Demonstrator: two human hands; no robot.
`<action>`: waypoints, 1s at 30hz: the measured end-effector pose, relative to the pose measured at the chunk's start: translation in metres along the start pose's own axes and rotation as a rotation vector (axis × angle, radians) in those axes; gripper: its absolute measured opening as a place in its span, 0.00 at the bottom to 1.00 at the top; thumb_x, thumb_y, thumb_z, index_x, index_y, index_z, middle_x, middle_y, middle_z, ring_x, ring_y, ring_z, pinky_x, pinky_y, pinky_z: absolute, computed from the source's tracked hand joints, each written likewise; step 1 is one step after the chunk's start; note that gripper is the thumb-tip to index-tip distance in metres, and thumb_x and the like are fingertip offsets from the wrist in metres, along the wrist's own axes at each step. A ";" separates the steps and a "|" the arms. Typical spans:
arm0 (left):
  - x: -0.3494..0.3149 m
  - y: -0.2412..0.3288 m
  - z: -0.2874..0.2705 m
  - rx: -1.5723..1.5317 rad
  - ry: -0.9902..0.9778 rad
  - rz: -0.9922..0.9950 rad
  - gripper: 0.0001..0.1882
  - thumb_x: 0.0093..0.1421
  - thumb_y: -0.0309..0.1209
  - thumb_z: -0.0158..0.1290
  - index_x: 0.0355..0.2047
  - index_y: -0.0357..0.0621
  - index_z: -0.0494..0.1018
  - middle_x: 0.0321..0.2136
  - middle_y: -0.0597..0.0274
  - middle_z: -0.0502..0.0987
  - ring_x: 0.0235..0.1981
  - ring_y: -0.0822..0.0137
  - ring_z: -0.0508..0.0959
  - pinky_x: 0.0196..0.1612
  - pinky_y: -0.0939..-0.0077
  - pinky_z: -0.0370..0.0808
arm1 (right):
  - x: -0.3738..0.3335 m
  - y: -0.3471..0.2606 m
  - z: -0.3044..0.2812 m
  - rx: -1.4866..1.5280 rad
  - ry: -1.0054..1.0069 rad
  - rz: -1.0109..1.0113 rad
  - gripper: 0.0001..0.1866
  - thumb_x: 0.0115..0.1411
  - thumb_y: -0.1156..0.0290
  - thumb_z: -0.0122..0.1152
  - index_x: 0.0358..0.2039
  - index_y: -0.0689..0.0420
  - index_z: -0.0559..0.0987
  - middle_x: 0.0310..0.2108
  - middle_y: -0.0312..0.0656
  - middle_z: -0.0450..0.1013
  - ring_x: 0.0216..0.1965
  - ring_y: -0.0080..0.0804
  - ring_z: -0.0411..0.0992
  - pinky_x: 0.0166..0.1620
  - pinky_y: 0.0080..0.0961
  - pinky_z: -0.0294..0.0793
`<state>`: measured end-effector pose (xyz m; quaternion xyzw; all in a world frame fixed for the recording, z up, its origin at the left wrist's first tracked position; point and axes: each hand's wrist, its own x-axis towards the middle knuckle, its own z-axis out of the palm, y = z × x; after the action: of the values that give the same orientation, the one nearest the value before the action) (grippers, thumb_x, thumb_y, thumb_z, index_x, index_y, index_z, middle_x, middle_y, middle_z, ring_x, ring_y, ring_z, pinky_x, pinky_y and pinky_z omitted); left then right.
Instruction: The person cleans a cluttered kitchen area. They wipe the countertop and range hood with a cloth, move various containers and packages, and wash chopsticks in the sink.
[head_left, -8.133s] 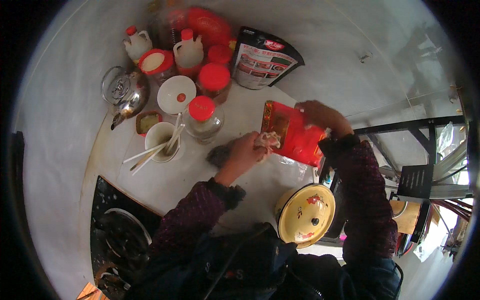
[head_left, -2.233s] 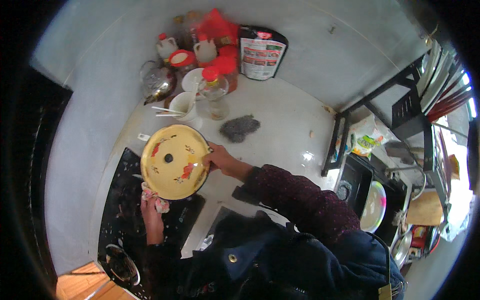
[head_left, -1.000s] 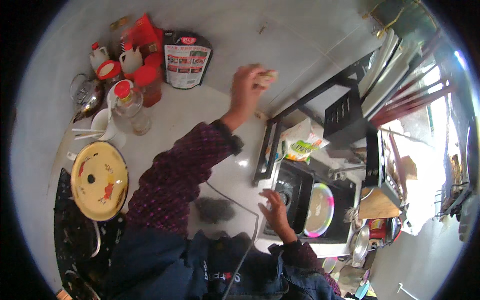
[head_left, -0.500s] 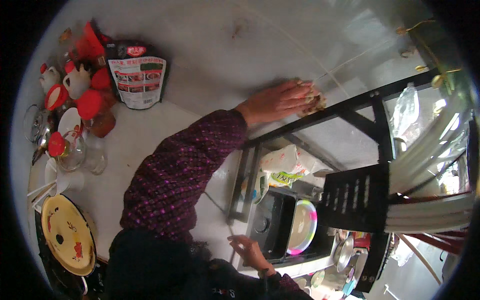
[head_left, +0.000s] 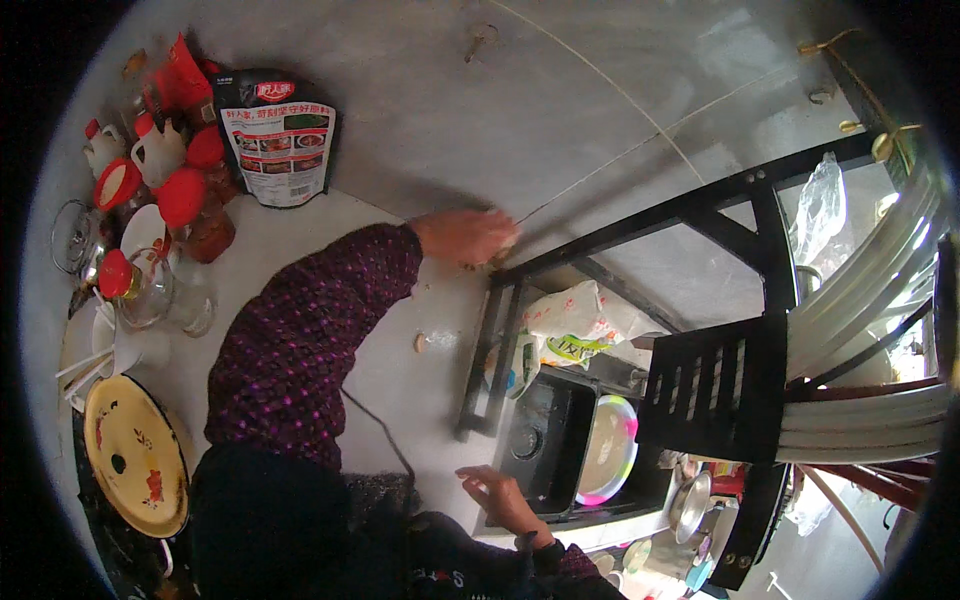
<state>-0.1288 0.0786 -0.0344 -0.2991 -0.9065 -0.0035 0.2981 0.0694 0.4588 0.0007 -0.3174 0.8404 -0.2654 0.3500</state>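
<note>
My left hand reaches across the white counter to its back edge, where it meets the grey wall beside the corner post of a black metal rack. The hand is blurred; a bit of pale cloth peeks from under its fingers. My right hand rests with fingers apart on the counter's front edge, next to a black stove. A small pale scrap lies on the counter between my arms.
Red-capped jars, a black printed pouch, a kettle and a cup of chopsticks crowd the left. A yellow flowered lid sits lower left. A white bag and a plate lie under the rack.
My left hand has come down from the rack's top bar to the counter's back edge by the rack's post. The right hand has stayed at the counter's front edge.
</note>
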 end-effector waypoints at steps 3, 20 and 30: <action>0.034 -0.018 -0.055 0.407 0.237 0.094 0.18 0.55 0.30 0.49 0.48 0.43 0.72 0.56 0.61 0.67 0.62 0.62 0.62 0.61 0.74 0.64 | 0.005 -0.002 0.001 0.018 -0.013 -0.054 0.12 0.57 0.76 0.60 0.43 0.59 0.79 0.39 0.47 0.77 0.37 0.37 0.77 0.40 0.28 0.76; -0.070 -0.003 -0.038 -0.083 -0.534 -0.471 0.09 0.48 0.33 0.57 0.31 0.46 0.78 0.40 0.60 0.75 0.45 0.61 0.71 0.49 0.71 0.70 | 0.022 0.009 -0.005 -0.022 -0.108 -0.095 0.13 0.60 0.71 0.57 0.46 0.53 0.76 0.40 0.46 0.75 0.39 0.45 0.75 0.42 0.35 0.74; -0.042 0.045 0.032 -0.256 -0.123 -0.545 0.04 0.48 0.26 0.52 0.25 0.43 0.76 0.30 0.56 0.75 0.43 0.58 0.73 0.45 0.66 0.73 | 0.033 0.006 0.000 -0.036 -0.135 -0.180 0.13 0.60 0.71 0.57 0.46 0.53 0.76 0.40 0.47 0.74 0.39 0.45 0.75 0.41 0.35 0.74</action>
<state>-0.0948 0.0985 -0.0907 -0.0796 -0.9619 -0.1795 0.1905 0.0490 0.4388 -0.0178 -0.4150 0.7876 -0.2586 0.3749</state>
